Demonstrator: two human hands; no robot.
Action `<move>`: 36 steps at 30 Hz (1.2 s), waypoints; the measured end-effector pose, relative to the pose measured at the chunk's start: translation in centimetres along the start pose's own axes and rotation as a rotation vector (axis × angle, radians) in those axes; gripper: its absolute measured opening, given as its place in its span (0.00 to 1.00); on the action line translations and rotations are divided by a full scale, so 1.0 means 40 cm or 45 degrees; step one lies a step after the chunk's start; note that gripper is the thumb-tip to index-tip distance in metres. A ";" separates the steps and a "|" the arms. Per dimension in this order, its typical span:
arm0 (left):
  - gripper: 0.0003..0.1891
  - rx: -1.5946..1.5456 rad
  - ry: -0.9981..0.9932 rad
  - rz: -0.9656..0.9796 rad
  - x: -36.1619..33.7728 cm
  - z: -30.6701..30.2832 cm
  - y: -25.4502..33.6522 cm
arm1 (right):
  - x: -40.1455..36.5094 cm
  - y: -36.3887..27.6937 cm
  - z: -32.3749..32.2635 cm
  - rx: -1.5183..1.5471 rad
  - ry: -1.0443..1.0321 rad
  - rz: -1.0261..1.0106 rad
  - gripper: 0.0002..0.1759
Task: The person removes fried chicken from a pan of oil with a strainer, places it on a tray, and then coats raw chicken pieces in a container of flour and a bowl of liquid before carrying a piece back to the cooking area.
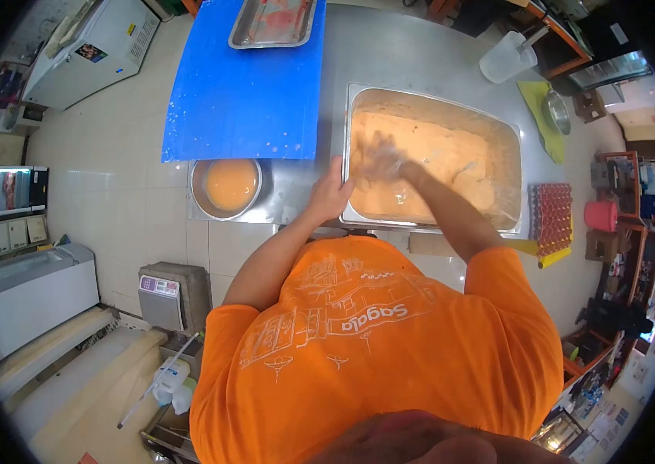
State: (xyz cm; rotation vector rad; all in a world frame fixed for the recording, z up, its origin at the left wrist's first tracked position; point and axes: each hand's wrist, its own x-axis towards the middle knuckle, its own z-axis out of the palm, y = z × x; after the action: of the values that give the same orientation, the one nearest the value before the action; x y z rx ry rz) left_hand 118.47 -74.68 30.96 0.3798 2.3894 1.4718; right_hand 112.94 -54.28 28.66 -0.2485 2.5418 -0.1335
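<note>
A large rectangular metal pan (521,166) holds a thick orange batter (428,147), with lumps and a paler mound toward its right side. My left hand (331,191) grips the pan's left rim near the front corner. Down in the batter at the left end is my right hand (383,160), coated or gloved and smeared by motion, so its fingers cannot be made out. Left of the pan stands a round metal bowl (258,203) of smooth orange liquid (231,184), partly under the edge of a blue board (242,100).
A metal tray (238,35) with reddish residue rests on the blue board. A clear plastic pitcher (501,58), a small metal bowl (556,112) on a green cloth and a red egg tray (551,216) are to the right. Chest freezers and a grey scale (161,301) stand left.
</note>
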 end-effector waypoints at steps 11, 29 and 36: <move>0.24 0.042 0.011 -0.029 0.003 0.008 -0.023 | -0.092 -0.045 0.096 0.538 -0.409 -0.383 0.23; 0.23 -0.004 0.029 0.050 0.004 0.009 -0.023 | -0.147 0.104 -0.121 1.255 -0.226 -0.083 0.37; 0.23 -0.031 0.007 0.007 0.007 0.010 -0.024 | -0.165 0.015 0.027 0.272 -0.670 0.033 0.33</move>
State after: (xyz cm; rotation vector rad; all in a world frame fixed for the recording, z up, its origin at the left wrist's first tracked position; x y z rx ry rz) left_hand 118.31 -74.68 29.89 0.3774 2.3742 1.5043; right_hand 118.84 -52.39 31.25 -0.1425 1.9899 -0.2870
